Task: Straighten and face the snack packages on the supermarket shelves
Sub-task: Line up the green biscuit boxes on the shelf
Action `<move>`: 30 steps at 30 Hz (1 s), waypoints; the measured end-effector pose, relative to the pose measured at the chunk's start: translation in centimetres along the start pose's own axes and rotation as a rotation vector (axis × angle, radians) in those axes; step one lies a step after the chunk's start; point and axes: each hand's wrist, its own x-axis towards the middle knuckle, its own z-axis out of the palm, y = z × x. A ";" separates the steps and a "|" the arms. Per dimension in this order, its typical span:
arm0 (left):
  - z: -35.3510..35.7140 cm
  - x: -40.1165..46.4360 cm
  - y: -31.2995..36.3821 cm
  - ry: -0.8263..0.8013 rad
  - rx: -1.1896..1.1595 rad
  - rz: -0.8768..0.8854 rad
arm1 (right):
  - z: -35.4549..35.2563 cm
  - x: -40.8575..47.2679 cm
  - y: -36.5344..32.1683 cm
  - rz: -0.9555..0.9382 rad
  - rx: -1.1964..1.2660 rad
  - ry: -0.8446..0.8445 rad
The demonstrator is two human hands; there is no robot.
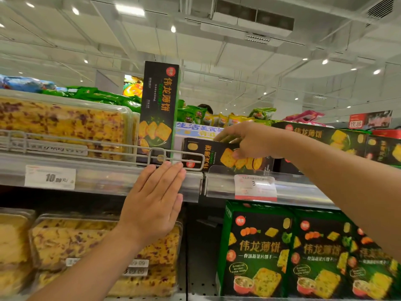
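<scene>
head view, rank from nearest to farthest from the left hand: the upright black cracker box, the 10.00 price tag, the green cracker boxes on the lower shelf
1. Upright black cracker box: just above the left hand, behind the wire rail.
2. 10.00 price tag: on the shelf edge, off to its left.
3. Green cracker boxes: lower shelf, right and below; not far beyond the tag, so less sure.

White price tag (50,178) reading 10.00 on left shelf-edge strip; red-and-white price label (255,187) on right strip. Grey wire shelf fence (104,146) along upper shelf front. Blue-lettered paper sign (196,129) behind. Red sign (368,122) far right. White panel ceiling with recessed spot lights (173,29), air-conditioning unit (252,15), vent grille (380,6). Dark head (205,107) beyond shelf.
</scene>
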 end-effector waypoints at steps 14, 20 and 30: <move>0.3 -0.2 0.0 0.005 -0.012 -0.005 | -0.5 0.4 -3.0 -0.042 0.151 0.023; -0.1 -0.1 0.2 -0.007 -0.040 -0.030 | 2.1 3.6 -7.5 0.038 0.366 0.123; -0.9 0.0 0.1 -0.073 -0.093 -0.059 | 3.2 5.5 -10.3 -0.082 0.530 0.140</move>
